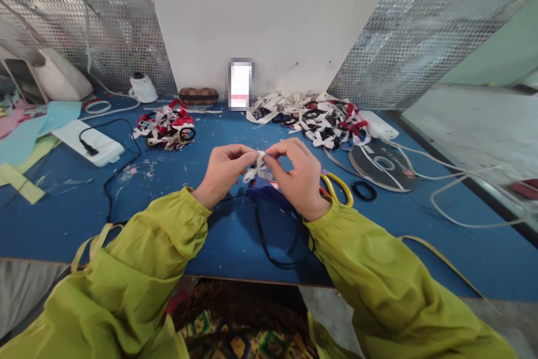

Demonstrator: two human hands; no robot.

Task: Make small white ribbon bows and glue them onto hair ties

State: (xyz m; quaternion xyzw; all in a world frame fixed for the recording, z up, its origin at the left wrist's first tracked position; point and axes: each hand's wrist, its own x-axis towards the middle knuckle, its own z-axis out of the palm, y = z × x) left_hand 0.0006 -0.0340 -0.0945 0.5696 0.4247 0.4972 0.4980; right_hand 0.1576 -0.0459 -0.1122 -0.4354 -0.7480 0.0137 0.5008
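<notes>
Over the middle of the blue table, my left hand [227,171] and my right hand [296,174] meet at a small white ribbon bow [254,172]. Both hands pinch it between thumb and fingers, and its loops hang down between them. Below the bow lies a blue tool that looks like a glue gun [269,191], partly covered by my right hand, with a black cord [263,241] looping towards the table's front edge. Beside my right wrist are scissors with yellow handles [342,188], their blades hidden. A black hair tie [364,191] rests to their right.
A heap of white, black and red ribbon hair ties [319,124] lies at the back right, a smaller heap [166,126] at the back left. A black ribbon reel [382,166] and white cables [454,174] are at right. A white power strip [90,143] lies at left.
</notes>
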